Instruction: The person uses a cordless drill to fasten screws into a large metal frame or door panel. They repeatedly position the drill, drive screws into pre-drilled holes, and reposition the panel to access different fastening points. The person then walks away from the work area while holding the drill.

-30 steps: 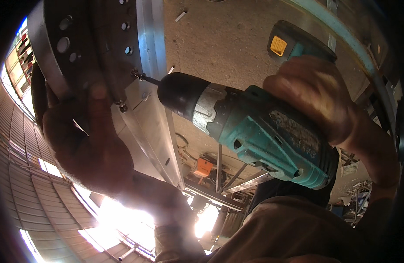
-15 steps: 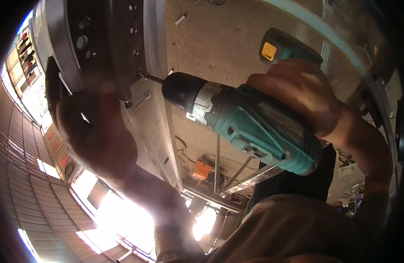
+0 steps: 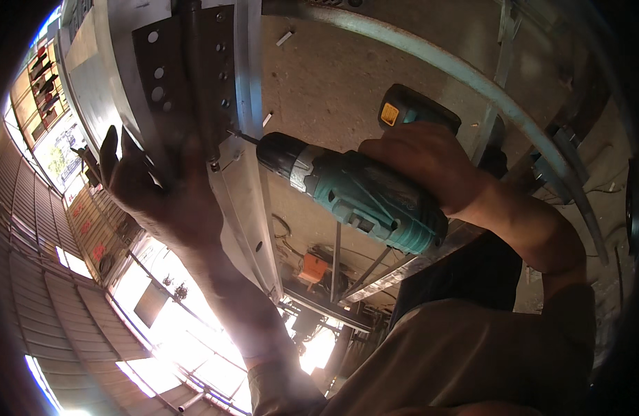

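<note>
My right hand (image 3: 420, 163) is wrapped round the grip of a teal and black cordless drill (image 3: 375, 204), held nearly level and pointing left. Its thin bit (image 3: 247, 138) meets the lower right edge of a dark metal plate (image 3: 207, 76) with several round holes; whether the tip is inside a hole is too small to tell. My left hand (image 3: 170, 197) lies against the lower part of that plate, fingers apart, partly in shadow. Between hand and bit, a small bolt-like end (image 3: 215, 166) shows below a dark rod (image 3: 191, 83) running along the plate.
A long pale metal profile (image 3: 246, 229) runs down beside the plate. A curved teal metal bar (image 3: 430, 52) arches over the floor at the upper right. Below the drill are metal struts (image 3: 335, 263) and an orange object (image 3: 315, 267). Bright light glares at the lower left.
The view has shifted, showing more of the plate. My left hand's fingers look more spread. The drill's rear end has swung left in view, while its bit stays at the plate's edge.
</note>
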`<state>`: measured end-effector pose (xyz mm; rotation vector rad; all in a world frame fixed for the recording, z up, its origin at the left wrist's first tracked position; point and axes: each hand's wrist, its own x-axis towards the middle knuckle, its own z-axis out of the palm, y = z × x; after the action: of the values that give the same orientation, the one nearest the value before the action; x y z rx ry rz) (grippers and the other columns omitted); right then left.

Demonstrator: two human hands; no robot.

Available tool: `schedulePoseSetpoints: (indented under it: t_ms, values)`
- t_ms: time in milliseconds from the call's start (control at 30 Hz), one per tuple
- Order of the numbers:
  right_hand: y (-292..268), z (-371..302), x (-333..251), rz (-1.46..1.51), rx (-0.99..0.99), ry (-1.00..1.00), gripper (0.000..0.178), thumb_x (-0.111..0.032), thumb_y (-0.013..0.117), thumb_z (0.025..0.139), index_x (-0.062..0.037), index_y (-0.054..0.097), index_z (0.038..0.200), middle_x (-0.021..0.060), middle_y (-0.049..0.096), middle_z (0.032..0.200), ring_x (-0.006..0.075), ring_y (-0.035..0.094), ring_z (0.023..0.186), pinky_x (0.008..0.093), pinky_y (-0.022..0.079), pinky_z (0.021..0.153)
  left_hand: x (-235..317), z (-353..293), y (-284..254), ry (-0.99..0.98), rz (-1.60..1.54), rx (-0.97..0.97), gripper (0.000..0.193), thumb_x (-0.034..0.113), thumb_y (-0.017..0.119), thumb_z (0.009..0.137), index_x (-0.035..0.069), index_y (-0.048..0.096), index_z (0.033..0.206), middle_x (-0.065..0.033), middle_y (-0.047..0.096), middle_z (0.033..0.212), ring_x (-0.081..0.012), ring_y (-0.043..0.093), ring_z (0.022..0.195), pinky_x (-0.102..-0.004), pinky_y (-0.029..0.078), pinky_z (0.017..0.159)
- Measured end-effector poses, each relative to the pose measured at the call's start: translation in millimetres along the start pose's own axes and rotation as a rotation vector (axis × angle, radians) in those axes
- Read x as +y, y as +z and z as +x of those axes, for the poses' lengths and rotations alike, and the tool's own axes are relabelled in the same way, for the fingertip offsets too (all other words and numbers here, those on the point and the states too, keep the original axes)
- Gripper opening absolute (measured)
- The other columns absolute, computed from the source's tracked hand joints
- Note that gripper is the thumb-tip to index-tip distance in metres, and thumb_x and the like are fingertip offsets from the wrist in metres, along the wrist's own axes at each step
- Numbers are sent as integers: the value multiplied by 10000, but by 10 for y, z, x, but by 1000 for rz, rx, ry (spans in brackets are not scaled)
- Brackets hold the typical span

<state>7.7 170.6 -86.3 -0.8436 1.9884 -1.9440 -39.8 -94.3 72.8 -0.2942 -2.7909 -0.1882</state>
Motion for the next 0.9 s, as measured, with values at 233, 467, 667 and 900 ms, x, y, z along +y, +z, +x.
schedulePoseSetpoints:
  t_ms: [233,467,667,900]
  values:
    - [41,-6,64,56,0,25,418,-233,762,792,-78,625,1156,125,653,897,363,675,854,468,511,738,-223,272,-232,113,230,-354,743,195,797,848,-29,451,1466,-187,500,1438,-352,523,1318,-498,444,1087]
    - [62,-9,128,13,1,28,375,-223,760,803,-92,612,1122,112,646,877,347,682,860,466,525,742,-430,178,-137,-128,-335,-330,829,261,736,887,-75,321,1521,-226,424,1505,-362,485,1340,-468,421,1119]
    - [40,43,71,10,-67,106,332,-199,748,799,-117,631,1099,97,642,835,319,690,809,453,522,676,-468,205,-186,-97,-219,-320,863,363,712,901,-38,308,1549,-240,463,1470,-374,518,1315,-479,467,1091]
    - [13,106,50,-43,-96,134,251,-248,727,820,-112,653,1018,76,632,764,285,684,743,432,524,648,-665,176,-300,147,10,-342,817,380,663,891,-34,352,1523,-241,485,1442,-369,547,1283,-490,519,1047]
